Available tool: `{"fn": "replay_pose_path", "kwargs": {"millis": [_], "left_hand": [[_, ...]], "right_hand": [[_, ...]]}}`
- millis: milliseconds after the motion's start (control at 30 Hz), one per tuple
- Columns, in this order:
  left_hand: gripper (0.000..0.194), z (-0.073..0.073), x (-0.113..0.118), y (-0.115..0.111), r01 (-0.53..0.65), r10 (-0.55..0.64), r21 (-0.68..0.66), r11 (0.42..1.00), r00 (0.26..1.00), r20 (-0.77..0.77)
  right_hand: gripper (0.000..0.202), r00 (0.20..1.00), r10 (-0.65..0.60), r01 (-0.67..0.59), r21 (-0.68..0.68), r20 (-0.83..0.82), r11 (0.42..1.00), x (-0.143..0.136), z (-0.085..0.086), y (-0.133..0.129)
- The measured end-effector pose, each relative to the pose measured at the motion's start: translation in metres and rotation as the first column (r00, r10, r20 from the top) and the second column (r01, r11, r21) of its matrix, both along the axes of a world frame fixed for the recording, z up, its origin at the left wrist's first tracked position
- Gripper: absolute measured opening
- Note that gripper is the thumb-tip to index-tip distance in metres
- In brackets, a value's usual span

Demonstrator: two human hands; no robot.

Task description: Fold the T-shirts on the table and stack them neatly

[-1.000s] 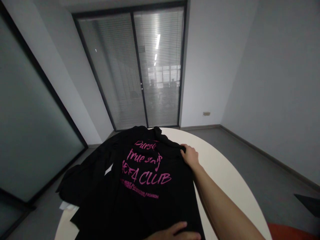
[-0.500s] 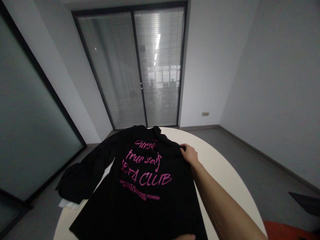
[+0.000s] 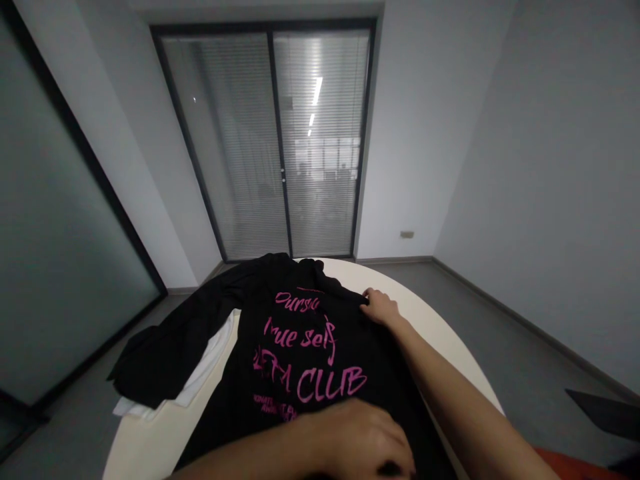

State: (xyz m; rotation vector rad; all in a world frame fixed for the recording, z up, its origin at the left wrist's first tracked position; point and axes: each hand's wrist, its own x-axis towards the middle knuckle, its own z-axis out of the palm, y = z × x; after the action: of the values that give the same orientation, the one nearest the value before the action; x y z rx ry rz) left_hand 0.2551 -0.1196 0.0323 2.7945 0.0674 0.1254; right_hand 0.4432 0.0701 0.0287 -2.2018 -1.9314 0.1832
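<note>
A black shirt with pink lettering lies spread over a round cream table. Its long sleeve stretches out to the left, over a white cloth that partly shows beneath. At the upper right edge of the shirt, my right hand grips the fabric with fingers closed. My left hand reaches across from the lower left, over the lower part of the print. Its fingers are curled, with black fabric at the opening of the fist; the fingertips are partly hidden.
Beyond the table stands a dark-framed glass door with blinds. A frosted glass panel is on the left. Something red and a dark flat object are at the lower right.
My left hand has come up into view from the bottom edge. The shirt's lower body and print have shifted right, exposing more white cloth and table. My right hand stays at the edge.
</note>
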Motion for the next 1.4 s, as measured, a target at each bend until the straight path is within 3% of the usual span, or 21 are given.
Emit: {"fn": "replay_pose_path", "kwargs": {"millis": [33, 100, 167, 233, 367, 467, 567, 667, 800, 933, 1067, 1167, 1267, 1400], "left_hand": [[0.016, 0.002, -0.009, 0.018, -0.12, 0.119, 0.036, 0.992, 0.992, 0.034], [0.016, 0.002, -0.026, 0.046, -0.383, 0.369, 0.081, 0.92, 0.918, 0.149], [0.016, -0.002, -0.041, 0.062, -0.519, 0.5, 0.026, 0.854, 0.835, 0.229], [0.016, -0.009, -0.05, 0.068, -0.574, 0.569, -0.066, 0.816, 0.779, 0.264], [0.025, -0.02, -0.057, 0.065, -0.546, 0.575, -0.18, 0.818, 0.784, 0.236], [0.033, -0.019, -0.058, 0.063, -0.519, 0.553, -0.197, 0.831, 0.809, 0.199], [0.039, -0.017, -0.059, 0.064, -0.507, 0.541, -0.204, 0.837, 0.824, 0.172], [0.044, -0.018, -0.059, 0.065, -0.495, 0.529, -0.212, 0.843, 0.834, 0.156], [0.048, -0.018, -0.059, 0.064, -0.486, 0.52, -0.216, 0.847, 0.841, 0.146], [0.052, -0.013, -0.061, 0.064, -0.468, 0.495, -0.204, 0.86, 0.863, 0.106], [0.058, -0.007, -0.061, 0.062, -0.436, 0.457, -0.196, 0.878, 0.887, 0.075], [0.061, -0.004, -0.059, 0.06, -0.409, 0.427, -0.176, 0.895, 0.901, 0.078], [0.056, -0.003, -0.057, 0.059, -0.379, 0.393, -0.143, 0.914, 0.915, 0.089], [0.06, 0.0, -0.052, 0.054, -0.314, 0.324, -0.111, 0.943, 0.943, 0.081]], "right_hand": [[0.043, 1.0, 0.028, -0.028, 0.012, 0.005, 1.0, -0.006, 0.001, 0.001], [0.047, 0.996, 0.088, -0.089, 0.066, 0.02, 0.994, -0.019, 0.003, 0.003], [0.05, 0.989, 0.142, -0.147, 0.142, 0.044, 0.979, -0.034, 0.005, 0.006], [0.052, 0.979, 0.187, -0.199, 0.194, 0.076, 0.961, -0.049, 0.007, 0.01], [0.038, 0.962, 0.242, -0.261, 0.174, 0.126, 0.949, -0.071, 0.009, 0.022], [0.028, 0.971, 0.211, -0.226, 0.147, 0.109, 0.963, -0.07, 0.011, 0.034], [0.036, 0.999, 0.029, -0.022, 0.156, -0.044, 0.988, -0.054, 0.012, 0.05], [0.042, 0.962, -0.163, 0.197, 0.142, -0.218, 0.97, -0.027, 0.012, 0.068], [0.043, 0.932, -0.236, 0.273, 0.105, -0.274, 0.956, 0.009, 0.009, 0.088], [0.044, 0.92, -0.194, 0.233, 0.078, -0.34, 0.969, 0.026, 0.002, 0.104], [0.042, 0.894, -0.059, 0.078, 0.024, -0.444, 0.997, 0.027, -0.005, 0.113], [0.056, 0.86, 0.019, -0.026, -0.007, -0.509, 1.0, 0.028, -0.009, 0.112], [0.067, 0.863, 0.02, -0.044, -0.036, -0.505, 0.998, 0.037, -0.009, 0.108], [0.053, 0.918, -0.035, -0.019, -0.132, -0.396, 0.991, 0.054, -0.004, 0.098]]}}
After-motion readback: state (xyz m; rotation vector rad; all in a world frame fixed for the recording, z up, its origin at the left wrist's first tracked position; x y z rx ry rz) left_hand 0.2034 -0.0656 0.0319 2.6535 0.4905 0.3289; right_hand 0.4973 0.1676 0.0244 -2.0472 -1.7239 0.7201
